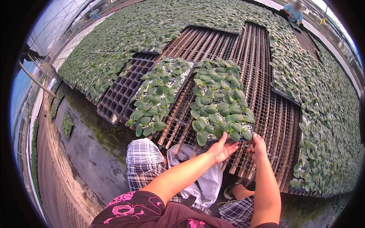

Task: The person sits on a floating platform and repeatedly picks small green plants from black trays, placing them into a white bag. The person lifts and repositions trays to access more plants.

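A black plug tray of broad-leaved green seedlings [218,102] lies before me, with white granules showing between the leaves. At its near edge is my left hand [221,151], thumb up against the rim and fingers extended under it. My right hand [259,148] grips the near right corner, its fingers partly curled. The tray's underside is hidden. Left of it, a second seedling tray [159,94] has sparser leaves and more white granules. Beside that one rests an empty-celled black tray [125,85] with a few white granules in its near corner cell.
Wooden slats and black mesh [256,85] form the bench top. Dense seedling trays [328,122] border it on the right and far side. A white plastic sack [205,182] hangs by my knees. Another person [293,12] crouches at the far right. Dark ground cloth [94,148] lies left.
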`<action>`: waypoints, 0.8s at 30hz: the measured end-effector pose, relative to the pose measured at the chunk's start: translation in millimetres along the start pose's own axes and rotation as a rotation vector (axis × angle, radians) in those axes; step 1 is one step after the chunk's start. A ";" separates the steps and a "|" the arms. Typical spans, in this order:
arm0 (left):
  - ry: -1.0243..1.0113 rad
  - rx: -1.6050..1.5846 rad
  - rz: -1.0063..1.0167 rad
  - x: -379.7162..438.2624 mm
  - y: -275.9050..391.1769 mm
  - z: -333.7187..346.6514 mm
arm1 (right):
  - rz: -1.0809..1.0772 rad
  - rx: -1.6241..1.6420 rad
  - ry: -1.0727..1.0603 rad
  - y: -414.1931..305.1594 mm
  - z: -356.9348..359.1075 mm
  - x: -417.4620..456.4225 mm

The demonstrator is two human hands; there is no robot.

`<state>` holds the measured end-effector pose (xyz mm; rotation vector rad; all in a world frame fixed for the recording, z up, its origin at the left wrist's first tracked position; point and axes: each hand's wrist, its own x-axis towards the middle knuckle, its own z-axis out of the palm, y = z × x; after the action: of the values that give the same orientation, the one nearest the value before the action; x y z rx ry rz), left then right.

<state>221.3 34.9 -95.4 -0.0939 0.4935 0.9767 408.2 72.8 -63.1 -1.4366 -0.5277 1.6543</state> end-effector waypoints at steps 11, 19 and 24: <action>0.126 -0.062 0.206 119.3 34.8 57.9 | -0.652 -1.274 0.383 -22.3 -16.9 37.5; 0.191 -0.112 0.326 216.9 102.7 119.6 | -0.865 -1.642 0.533 15.8 -14.2 83.2; 0.265 -0.197 0.450 267.6 166.6 144.6 | -0.836 -1.616 0.492 14.9 -11.3 83.0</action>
<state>260.6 377.8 -61.8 -0.3021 0.6770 1.4642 416.7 129.8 -125.7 -2.0286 -2.0274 -0.0950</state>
